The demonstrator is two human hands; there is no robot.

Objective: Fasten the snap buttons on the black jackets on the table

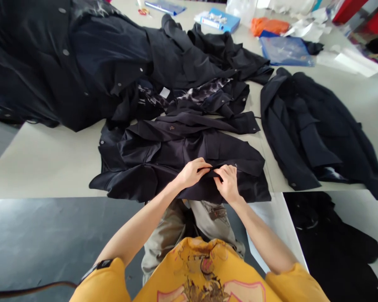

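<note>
A black jacket [173, 147] lies across the front of the table, its lower edge hanging slightly over the rim. My left hand [193, 172] pinches the edge of the jacket's front between thumb and fingers. Close beside it, my right hand [227, 179] grips the same edge, with its thumb and fingertips pressed together. A small dark spot, perhaps a snap or button, shows between the two hands; the fingers partly cover it.
More dark jackets are heaped at the left [110, 54], and another jacket [315, 126] lies at the right. Toward the back are a blue binder [229, 23], orange plastic [269, 26] and a blue plastic sleeve [285, 50]. Black garments [330, 247] lie below the table at right.
</note>
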